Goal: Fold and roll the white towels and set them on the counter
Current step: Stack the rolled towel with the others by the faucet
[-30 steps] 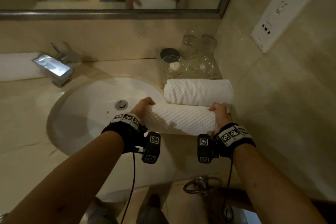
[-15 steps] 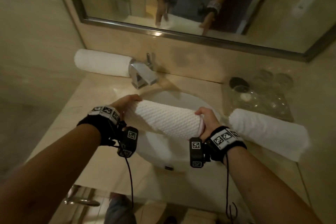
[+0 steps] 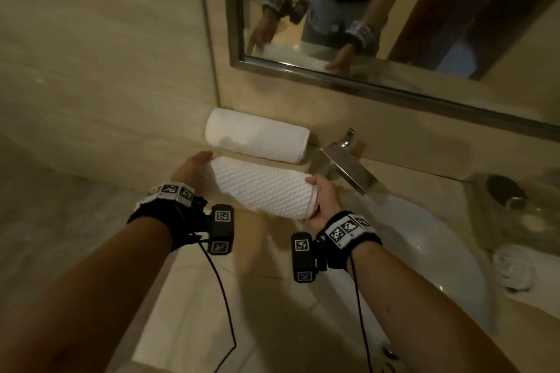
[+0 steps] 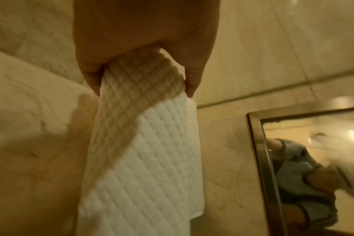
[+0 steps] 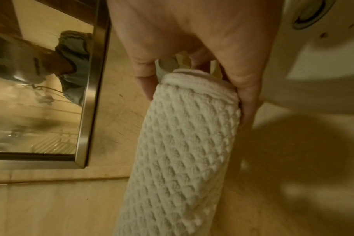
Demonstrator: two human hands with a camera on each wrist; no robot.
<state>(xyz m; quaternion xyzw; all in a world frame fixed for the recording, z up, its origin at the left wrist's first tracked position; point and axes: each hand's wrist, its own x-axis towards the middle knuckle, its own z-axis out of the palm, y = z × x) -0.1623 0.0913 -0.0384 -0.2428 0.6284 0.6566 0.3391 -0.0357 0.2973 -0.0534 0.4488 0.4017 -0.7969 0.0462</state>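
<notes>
The left hand (image 3: 194,168) grips one end of a rolled white towel (image 3: 263,191), and the right hand (image 3: 324,200) clamps the other end, fingers curled around it. The roll sits just left of the faucet (image 3: 342,166). A second rolled towel (image 3: 257,138) lies behind it, against the wall beside the faucet.

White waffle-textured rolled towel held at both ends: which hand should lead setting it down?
Left, probably. The left hand grips the end of the white waffle-textured rolled towel by open beige counter; the right hand is beside the metal faucet.
</notes>
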